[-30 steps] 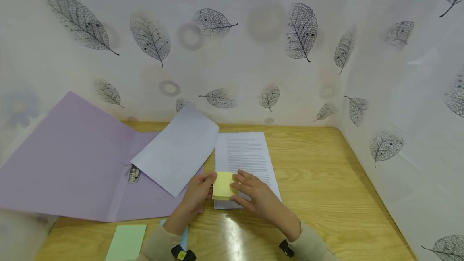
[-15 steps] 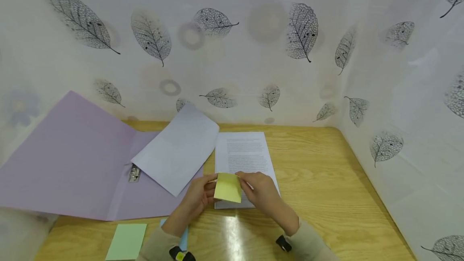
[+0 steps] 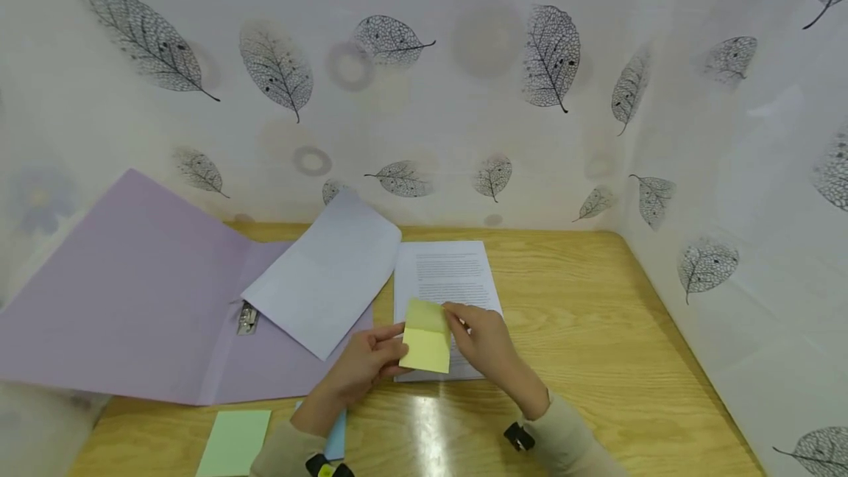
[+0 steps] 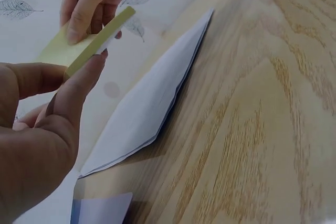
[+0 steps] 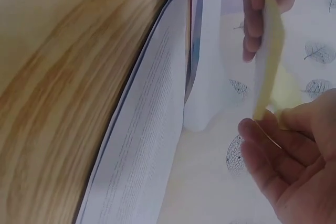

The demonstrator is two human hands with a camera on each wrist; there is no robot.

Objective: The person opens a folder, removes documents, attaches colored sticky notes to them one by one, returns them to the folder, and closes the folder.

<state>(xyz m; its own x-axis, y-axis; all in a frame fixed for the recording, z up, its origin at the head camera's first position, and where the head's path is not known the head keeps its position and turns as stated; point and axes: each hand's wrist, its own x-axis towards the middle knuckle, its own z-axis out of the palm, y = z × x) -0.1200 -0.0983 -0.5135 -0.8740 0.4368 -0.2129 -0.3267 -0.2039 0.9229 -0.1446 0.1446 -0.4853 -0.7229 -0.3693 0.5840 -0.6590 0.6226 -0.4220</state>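
A yellow sticky note pad (image 3: 425,352) is held over the printed papers (image 3: 453,267). My left hand (image 3: 363,359) grips the pad by its left side, thumb and fingers on opposite faces, as the left wrist view shows. At the pad's far right, my right hand (image 3: 483,337) pinches the top sheet (image 3: 426,313), which is lifted up and away from the pad. In the right wrist view the pad (image 5: 272,51) appears edge-on, and the raised sheet (image 5: 286,90) runs to the right thumb. Whether the sheet is fully detached I cannot tell.
A purple folder (image 3: 139,293) lies spread at the left, its metal clip (image 3: 247,318) showing beside blank white sheets (image 3: 331,271). Near the front edge are a green sticky pad (image 3: 235,442) and a blue one (image 3: 336,436), partly hidden by the left sleeve. A leaf-patterned curtain (image 3: 437,94) hangs behind the table.
The right hand has gone from resting fingers on the pad to pinching its top sheet and raising it from the pad. The pad has shifted slightly right, still in the left hand.
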